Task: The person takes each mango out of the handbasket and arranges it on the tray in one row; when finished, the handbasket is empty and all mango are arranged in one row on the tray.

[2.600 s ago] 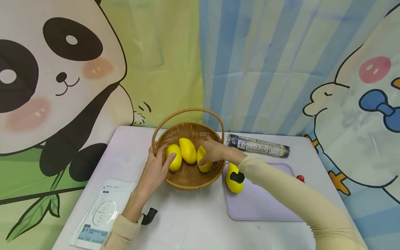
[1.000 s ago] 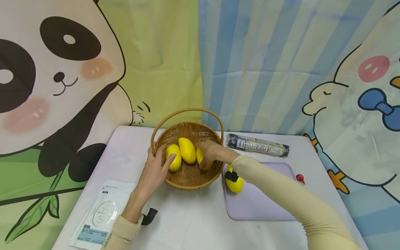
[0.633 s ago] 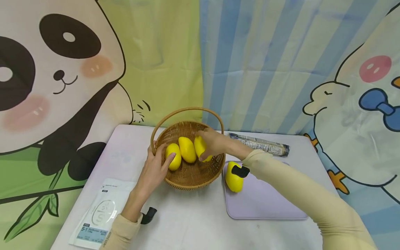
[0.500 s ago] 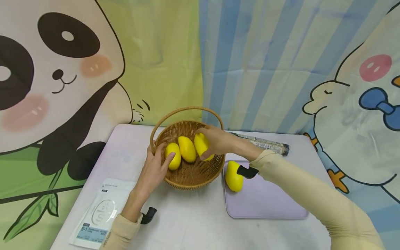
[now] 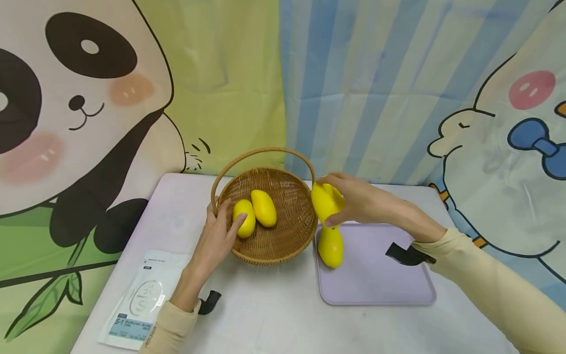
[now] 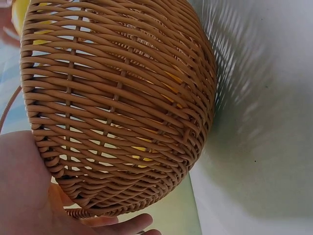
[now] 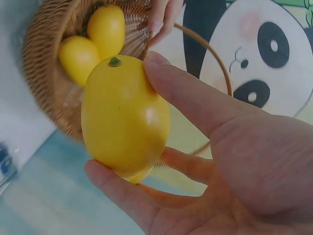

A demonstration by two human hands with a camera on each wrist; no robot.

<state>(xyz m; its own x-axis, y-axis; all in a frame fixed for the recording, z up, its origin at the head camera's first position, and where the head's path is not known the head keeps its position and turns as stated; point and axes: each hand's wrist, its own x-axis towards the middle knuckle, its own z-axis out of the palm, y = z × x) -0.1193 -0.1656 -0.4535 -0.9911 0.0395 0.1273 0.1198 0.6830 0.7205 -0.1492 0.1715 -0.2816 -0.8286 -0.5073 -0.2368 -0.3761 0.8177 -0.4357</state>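
Observation:
A round wicker basket [image 5: 289, 238] with an arched handle stands on the table, holding two yellow mangoes, a left one [image 5: 244, 221] and a right one [image 5: 264, 209]. My left hand [image 5: 214, 236] grips the basket's left rim, thumb inside and fingers outside; the left wrist view shows the basket's woven wall close up. Just beyond the right rim, my right hand [image 5: 364, 199] holds another mango [image 5: 326, 200] between thumb and fingers, its green stem end visible in the right wrist view. Below it, one more mango [image 5: 330, 250] lies on the left part of a lilac tray [image 5: 380, 290].
A white pouch [image 5: 148, 300] with a blue label lies on the table at the left, beside my left forearm. The white table [image 5: 274, 314] ends at a printed cloth backdrop [image 5: 362, 98] behind the basket.
My right hand has lifted a mango out of the basket and moved right, over the rim toward the tray. The left hand has stayed on the basket's rim.

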